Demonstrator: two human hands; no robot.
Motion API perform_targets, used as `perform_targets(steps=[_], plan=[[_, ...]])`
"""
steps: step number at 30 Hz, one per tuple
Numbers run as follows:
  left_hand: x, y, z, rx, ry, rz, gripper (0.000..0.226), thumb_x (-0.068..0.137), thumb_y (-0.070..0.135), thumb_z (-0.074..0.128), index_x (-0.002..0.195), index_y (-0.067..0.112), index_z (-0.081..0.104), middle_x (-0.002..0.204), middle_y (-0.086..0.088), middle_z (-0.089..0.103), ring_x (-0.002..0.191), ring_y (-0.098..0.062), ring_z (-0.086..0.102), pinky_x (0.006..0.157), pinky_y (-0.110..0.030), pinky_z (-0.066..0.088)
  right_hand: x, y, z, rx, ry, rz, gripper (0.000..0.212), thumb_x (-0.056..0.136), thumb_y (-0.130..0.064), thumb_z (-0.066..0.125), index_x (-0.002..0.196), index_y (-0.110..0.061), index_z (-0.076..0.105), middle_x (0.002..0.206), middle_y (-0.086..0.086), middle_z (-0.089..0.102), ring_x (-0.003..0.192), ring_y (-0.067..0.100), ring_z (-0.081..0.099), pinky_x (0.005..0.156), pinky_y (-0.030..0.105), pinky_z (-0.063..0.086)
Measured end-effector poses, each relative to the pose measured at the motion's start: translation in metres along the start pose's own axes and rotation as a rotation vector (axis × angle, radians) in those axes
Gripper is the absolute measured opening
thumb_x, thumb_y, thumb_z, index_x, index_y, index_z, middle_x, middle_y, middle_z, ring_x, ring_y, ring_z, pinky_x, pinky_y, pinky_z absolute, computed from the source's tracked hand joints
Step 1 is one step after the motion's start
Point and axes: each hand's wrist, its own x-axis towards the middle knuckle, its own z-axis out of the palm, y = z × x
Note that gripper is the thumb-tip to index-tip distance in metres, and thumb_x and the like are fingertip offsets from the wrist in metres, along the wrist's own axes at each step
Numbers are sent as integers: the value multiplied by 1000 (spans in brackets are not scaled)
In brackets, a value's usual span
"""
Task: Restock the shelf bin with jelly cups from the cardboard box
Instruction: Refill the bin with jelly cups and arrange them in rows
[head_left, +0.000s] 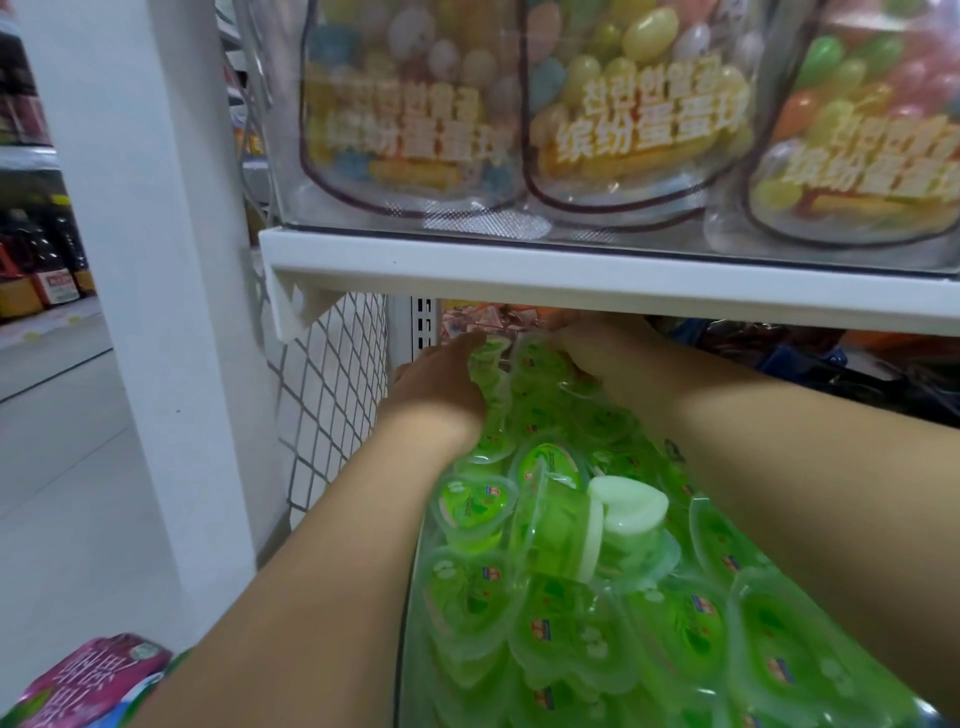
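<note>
Heaped lower centre, glossy green heart-shaped clear plastic jelly cups (571, 623), left hand (441, 384) and right hand (582, 353) among them mid-frame, grip unclear

I see jelly cups (561, 613) translucent green, small red-and-blue label marks on lids; one upturned cup (626, 504) pale mint. shelf (571, 270) white, side mesh (332, 384) white diamond grid. bags (634, 104) above: clear, pastel multicolour eggs, cream lettering, dark maroon outline. packet (98, 675) bottom-left pink

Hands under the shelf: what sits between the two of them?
Green jelly cups fill the gap between the left hand and the right hand, seen in the head view.
</note>
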Motion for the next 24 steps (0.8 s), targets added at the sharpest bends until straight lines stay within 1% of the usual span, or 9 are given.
perform_targets(steps=[3, 8, 11, 12, 14, 16, 20, 22, 24], plan=[[0, -2, 1, -13, 5, 0, 70, 90, -1, 41, 144, 42, 28, 149, 3, 36, 123, -29, 48, 93, -46, 49, -10, 1, -5, -14, 96, -58, 19, 89, -10, 57, 74, -16, 46, 68, -3, 40, 76, 17, 43, 61, 26, 32], [0, -1, 2, -30, 3, 11, 70, 90, -1, 42, 144, 40, 28, 149, 2, 35, 119, -32, 50, 91, -48, 50, -39, -12, -19, -216, 60, -263, 26, 82, -32, 69, 94, -30, 46, 85, -12, 39, 90, 8, 37, 54, 10, 30], [0, -1, 2, -24, 4, 26, 64, 92, 4, 43, 145, 38, 29, 149, 1, 36, 125, -30, 45, 95, -46, 47, -38, -9, -13, -234, -24, -254, 44, 80, -33, 72, 115, -19, 50, 78, -13, 32, 78, 9, 34, 51, 7, 28], [0, -1, 2, -22, 3, 30, 62, 93, 6, 43, 145, 37, 29, 150, 1, 35, 127, -30, 43, 97, -46, 46, -38, -9, -11, -236, -34, -245, 41, 80, -32, 72, 112, -15, 53, 78, -12, 33, 78, 10, 34, 51, 8, 26], [0, -1, 0, -28, 0, 33, 60, 93, 7, 42, 145, 35, 29, 150, 1, 35, 126, -31, 45, 96, -44, 47, -40, -9, -10, -204, -30, -259, 16, 81, -29, 72, 88, -23, 59, 80, -9, 42, 83, 13, 39, 52, 16, 26], [0, 0, 0, -42, -3, 40, 60, 93, 6, 41, 145, 33, 31, 150, 0, 36, 121, -33, 49, 93, -42, 49, -41, -10, -9, -158, -27, -264, 7, 82, -24, 71, 87, -23, 65, 93, -3, 53, 92, 14, 48, 64, 19, 28], [-1, 1, 0, -57, -5, 42, 60, 92, 5, 41, 144, 33, 32, 149, -1, 37, 118, -36, 52, 92, -42, 50, -42, -13, -7, -141, 6, -259, 19, 82, -23, 71, 98, -13, 69, 96, -4, 54, 96, 13, 50, 70, 18, 30], [-2, 2, 0, -51, -14, 39, 60, 93, 6, 42, 145, 33, 31, 150, 0, 36, 118, -35, 52, 94, -44, 49, -43, -13, -9, -165, -1, -259, 8, 83, -24, 71, 86, -18, 67, 84, -8, 52, 85, 10, 47, 60, 13, 31], [-2, 3, -1, -40, -20, 38, 61, 92, 6, 43, 145, 34, 30, 151, 0, 34, 119, -34, 51, 95, -46, 48, -44, -12, -10, -208, 5, -277, 18, 84, -26, 70, 73, -23, 56, 74, -10, 45, 72, 7, 41, 54, 6, 31]])
